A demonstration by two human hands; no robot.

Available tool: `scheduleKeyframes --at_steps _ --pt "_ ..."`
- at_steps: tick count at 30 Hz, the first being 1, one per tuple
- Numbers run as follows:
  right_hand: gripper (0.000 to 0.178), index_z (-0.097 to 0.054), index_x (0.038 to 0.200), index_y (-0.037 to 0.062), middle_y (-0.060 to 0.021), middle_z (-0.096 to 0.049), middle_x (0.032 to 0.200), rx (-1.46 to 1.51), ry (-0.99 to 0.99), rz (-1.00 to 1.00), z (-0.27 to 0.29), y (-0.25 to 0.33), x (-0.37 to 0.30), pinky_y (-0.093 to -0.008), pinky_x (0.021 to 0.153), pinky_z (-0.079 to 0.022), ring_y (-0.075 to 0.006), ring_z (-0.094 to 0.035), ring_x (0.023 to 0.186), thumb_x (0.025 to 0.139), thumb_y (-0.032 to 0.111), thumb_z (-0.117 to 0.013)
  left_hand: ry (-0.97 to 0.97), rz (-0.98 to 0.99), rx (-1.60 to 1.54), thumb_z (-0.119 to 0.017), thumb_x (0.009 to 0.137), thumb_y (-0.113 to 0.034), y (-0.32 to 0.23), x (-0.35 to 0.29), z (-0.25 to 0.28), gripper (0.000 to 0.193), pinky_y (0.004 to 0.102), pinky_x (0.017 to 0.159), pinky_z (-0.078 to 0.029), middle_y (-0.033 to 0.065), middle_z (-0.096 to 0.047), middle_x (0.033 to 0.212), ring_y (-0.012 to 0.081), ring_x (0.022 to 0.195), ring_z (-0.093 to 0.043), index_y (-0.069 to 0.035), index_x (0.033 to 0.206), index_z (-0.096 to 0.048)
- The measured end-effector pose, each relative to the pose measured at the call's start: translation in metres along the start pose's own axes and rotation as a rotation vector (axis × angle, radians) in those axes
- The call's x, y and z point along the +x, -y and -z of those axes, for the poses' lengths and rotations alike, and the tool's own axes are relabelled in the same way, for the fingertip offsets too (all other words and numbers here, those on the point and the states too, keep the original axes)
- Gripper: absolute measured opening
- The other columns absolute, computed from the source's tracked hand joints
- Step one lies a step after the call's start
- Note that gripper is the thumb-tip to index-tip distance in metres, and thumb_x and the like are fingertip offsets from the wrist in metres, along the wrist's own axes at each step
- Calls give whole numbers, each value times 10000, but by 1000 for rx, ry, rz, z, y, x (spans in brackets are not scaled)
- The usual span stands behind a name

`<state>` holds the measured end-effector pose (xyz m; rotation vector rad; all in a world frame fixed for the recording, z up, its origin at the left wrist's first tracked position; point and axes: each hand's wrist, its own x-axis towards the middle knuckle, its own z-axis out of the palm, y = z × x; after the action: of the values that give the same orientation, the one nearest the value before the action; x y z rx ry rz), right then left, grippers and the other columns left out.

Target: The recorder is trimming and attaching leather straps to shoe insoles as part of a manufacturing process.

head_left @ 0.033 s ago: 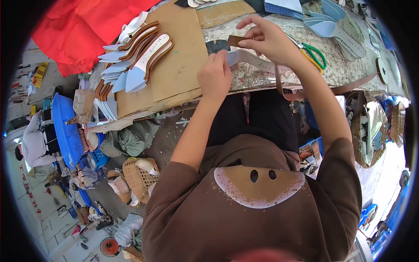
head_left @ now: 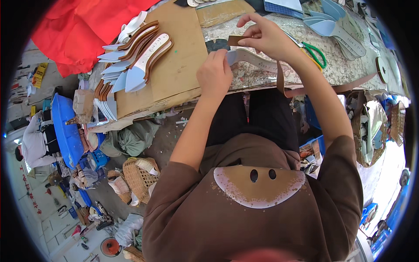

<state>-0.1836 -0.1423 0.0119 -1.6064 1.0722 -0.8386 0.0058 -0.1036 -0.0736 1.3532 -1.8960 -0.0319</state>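
Note:
My left hand (head_left: 214, 73) is closed on the pale blue end of a curved white shoe insole (head_left: 257, 63), which lies along the near side of the worktable. Above it, my right hand (head_left: 267, 38) pinches the end of a brown strip (head_left: 236, 41) between thumb and fingers, with the other fingers raised. The strip's end is over a small dark piece (head_left: 217, 45) on the table. A length of the strip hangs beside my right forearm and trails right toward a roll (head_left: 382, 70). Fingertips of my left hand are partly hidden.
Brown-edged insoles (head_left: 142, 70) are piled on cardboard (head_left: 183, 61) at left, beside red material (head_left: 83, 32). Scissors with green and yellow handles (head_left: 317, 54) lie right of my right hand. More insoles (head_left: 345, 37) sit at far right. Below the table are a green sack (head_left: 135, 137) and a wicker basket (head_left: 137, 177).
Both hands stay almost in place. The hanging loop of brown strip beside my right forearm has shifted slightly.

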Motion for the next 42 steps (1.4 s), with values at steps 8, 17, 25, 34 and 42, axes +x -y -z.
scheduleKeyframes --at_steps 8,17,25,34,42 --pt "214 -687 1042 -27 -81 -720 930 -125 216 32 9 -37 32 -274 797 -530 -128 -671 849 845 55 -681 147 176 -277 -609 846 -42 -3 17 2 304 428 692 -506 181 -706 870 368 799 -677 -69 1139 -533" --pt "236 -715 1048 -5 -106 -733 900 -247 226 15 2 -41 31 -282 819 -529 -156 -686 843 827 77 -700 181 141 -214 -597 839 -39 1 19 -1 340 465 643 -497 155 -701 840 367 744 -668 -109 1146 -470" --pt "157 -648 979 73 -26 -500 613 -637 -170 506 -8 -54 18 -298 602 -456 -139 -548 600 863 175 -675 44 -74 -204 -628 831 -60 5 13 -5 67 433 604 -486 111 -642 768 327 724 -642 -45 894 -610" --pt "202 -698 877 2 43 -526 614 -176 151 -20 15 -74 2 -251 532 -350 -46 -437 584 878 204 -702 31 -55 -182 -637 825 -75 6 6 -4 27 412 613 -495 105 -643 766 321 707 -627 -62 834 -659" --pt "114 -646 866 44 -128 -639 885 -1018 -173 202 -21 -42 -19 -442 657 -533 -334 -664 810 792 128 -667 633 -78 -194 -631 848 -139 -2 78 16 124 409 679 -511 168 -678 826 352 757 -650 -42 874 -704"
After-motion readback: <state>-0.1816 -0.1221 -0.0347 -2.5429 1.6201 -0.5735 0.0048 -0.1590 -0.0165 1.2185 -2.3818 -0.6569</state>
